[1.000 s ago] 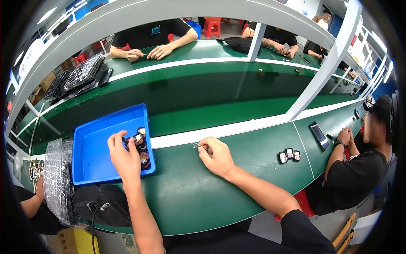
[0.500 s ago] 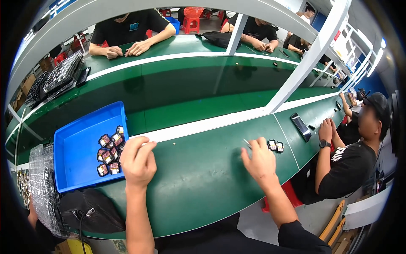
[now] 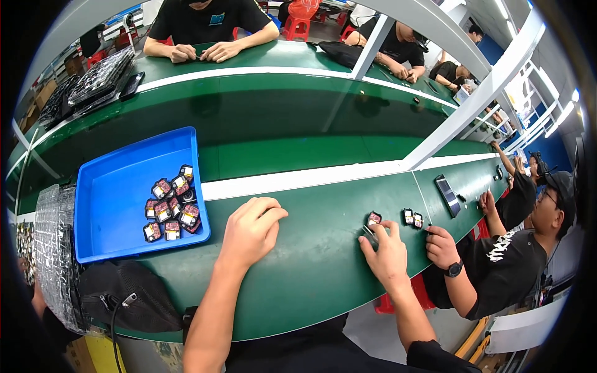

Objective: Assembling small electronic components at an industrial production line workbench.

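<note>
My left hand (image 3: pixel 252 230) hovers over the green bench to the right of the blue tray (image 3: pixel 112 255), fingers loosely bent, thumb apart, nothing visible in it. A thin metal tool like tweezers (image 3: pixel 369 232) pokes out of my right hand (image 3: pixel 387 252), which is closed around it. Just beyond those fingertips is a small black part with a pink and white face (image 3: pixel 374 218); whether they touch it, I cannot tell. Two similar parts (image 3: pixel 413 217) lie side by side farther right. Several more such parts (image 3: pixel 163 211) are heaped in the tray's right half.
A black bag (image 3: pixel 130 298) and bubble wrap (image 3: pixel 53 248) lie left, below and beside the tray. At right, a co-worker's hand (image 3: pixel 440 248) is close to the two parts; a phone-like device (image 3: pixel 447 196) lies beyond. A white post (image 3: pixel 472 87) rises from the bench divider (image 3: pixel 305 177).
My left hand has moved right, away from the tray. A small part now shows at my right fingertips. The co-worker's hand has come nearer the two parts. The view has shifted slightly.
</note>
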A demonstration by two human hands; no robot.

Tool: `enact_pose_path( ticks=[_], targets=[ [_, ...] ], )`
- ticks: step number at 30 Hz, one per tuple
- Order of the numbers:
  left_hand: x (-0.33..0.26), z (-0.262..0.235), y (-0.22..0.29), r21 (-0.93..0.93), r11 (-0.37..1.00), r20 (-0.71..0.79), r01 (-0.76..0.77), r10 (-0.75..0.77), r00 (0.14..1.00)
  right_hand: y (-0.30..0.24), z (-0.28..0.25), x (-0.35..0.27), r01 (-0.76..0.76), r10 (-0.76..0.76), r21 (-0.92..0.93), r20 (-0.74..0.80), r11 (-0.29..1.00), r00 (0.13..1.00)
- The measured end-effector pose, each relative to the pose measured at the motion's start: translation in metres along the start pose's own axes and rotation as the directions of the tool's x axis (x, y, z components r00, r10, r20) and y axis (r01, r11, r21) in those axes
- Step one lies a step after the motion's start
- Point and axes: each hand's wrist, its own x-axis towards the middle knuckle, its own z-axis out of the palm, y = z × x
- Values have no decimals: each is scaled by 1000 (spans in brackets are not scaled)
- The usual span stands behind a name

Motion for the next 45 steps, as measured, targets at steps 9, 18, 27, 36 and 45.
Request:
enact_pose_path(
  ticks=[9, 18, 27, 36, 45],
  targets=[
    [-8, -5, -5, -18, 978, 229, 210, -200, 952, -76, 14, 52, 163, -258, 437, 169, 885, 951],
    [-10, -6, -10, 58, 978, 270, 201, -209, 940, -101, 53, 109, 399, -585, 483, 329, 779, 741],
    [-4, -5, -15, -175, 884, 209, 434, -397, 894, -116, 93, 116, -46, -503, 883, 308, 466, 808],
    [-11, 3, -14, -667, 386, 400, 638, -536, 743, -103, 79, 121, -396, -545, 878, 478, 270, 689],
    [-10, 12, -19, -792, 383, 180, 475, -597, 782, -114, 93, 98, 337, -523, 838, -74, 428, 849]
  ],
)
